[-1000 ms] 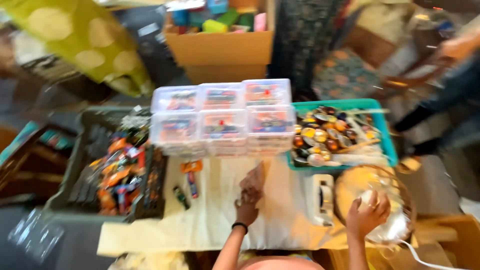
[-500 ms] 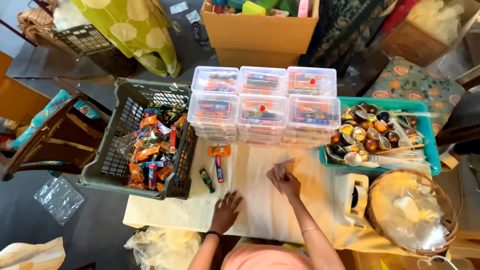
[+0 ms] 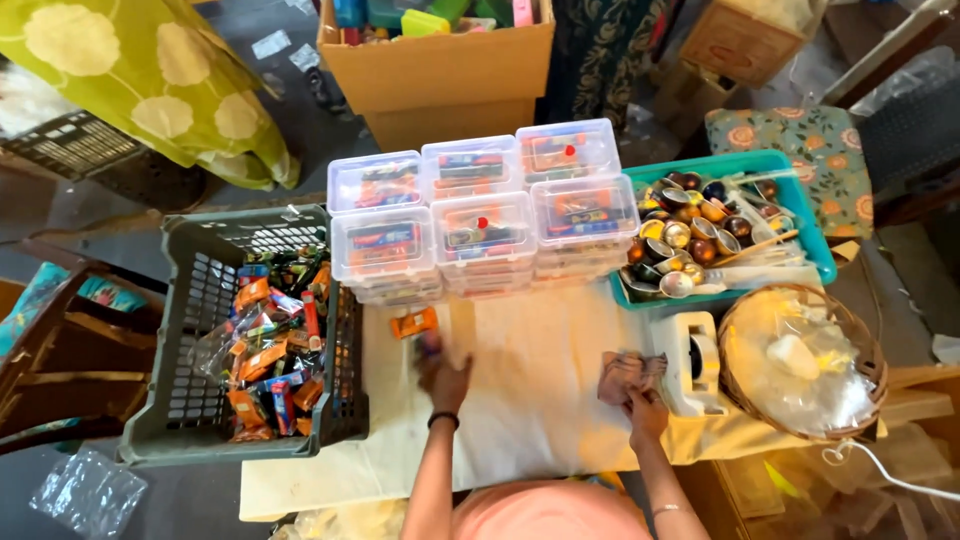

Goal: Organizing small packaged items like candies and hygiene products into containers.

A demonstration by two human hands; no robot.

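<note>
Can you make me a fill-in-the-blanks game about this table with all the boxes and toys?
1. The grey crate of wrapped packets stands on the person's ____ side.
2. The clear lidded boxes stand in ____ stacks.
3. The right hand holds a crumpled ____.
4. The tape dispenser sits beside a round ____ basket.

Missing words: left; six; cloth; wicker

Bare forearms, a dark band on the left wrist (image 3: pixel 443 420) — thin bracelet on the right — salmon-pink top (image 3: pixel 548 512).
</note>
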